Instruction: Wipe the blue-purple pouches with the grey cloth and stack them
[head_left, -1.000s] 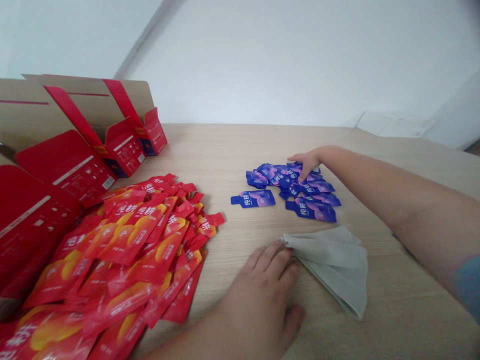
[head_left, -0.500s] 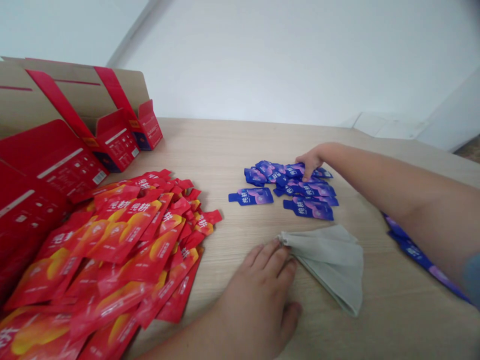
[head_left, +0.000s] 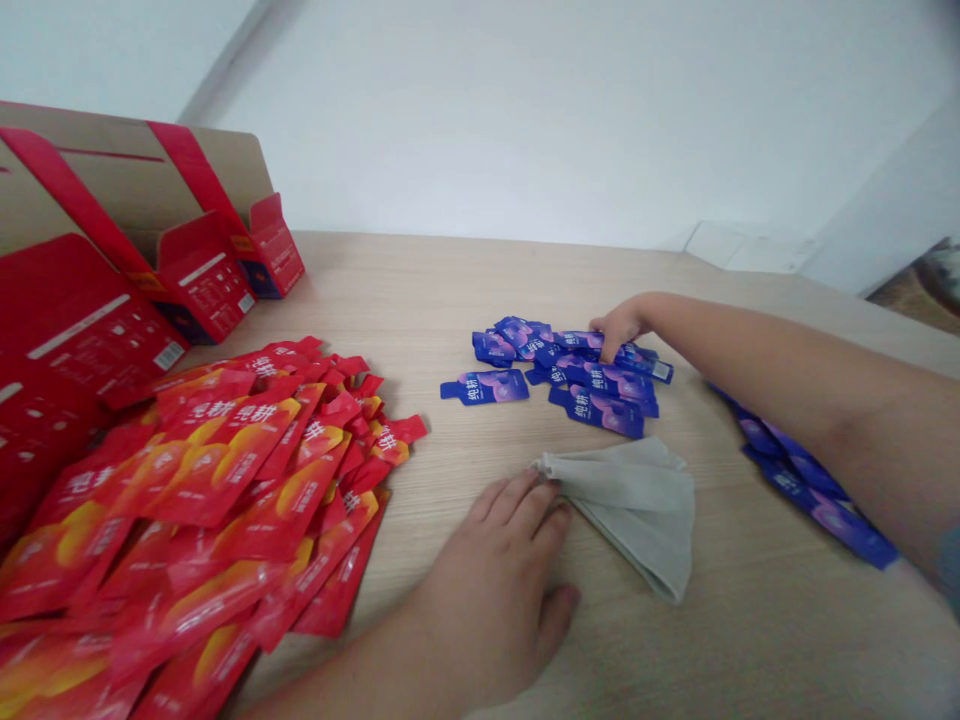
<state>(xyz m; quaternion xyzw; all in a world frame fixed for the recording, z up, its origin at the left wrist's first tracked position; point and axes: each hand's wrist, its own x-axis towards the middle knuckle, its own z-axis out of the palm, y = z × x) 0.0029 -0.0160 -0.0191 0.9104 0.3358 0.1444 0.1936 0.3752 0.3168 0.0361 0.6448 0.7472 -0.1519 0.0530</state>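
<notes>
My right hand reaches over a loose pile of blue-purple sachets, its thumb and fingers closed on a blue sachet whose end with a barcode shows at the right. One blue sachet lies apart on the left of the pile. My left hand rests flat on the table, thumb out to the side and fingers stretched. Its fingertips touch the narrow tip of a folded grey cloth.
A large heap of red-and-orange sachets covers the left of the wooden table. Behind it stand open red cardboard boxes. More blue sachets lie under my right forearm. A white wall borders the back.
The view has shifted slightly, moving most things left. At my right hand, a blue sachet has turned so its barcode end shows. My left hand stays by the cloth.
</notes>
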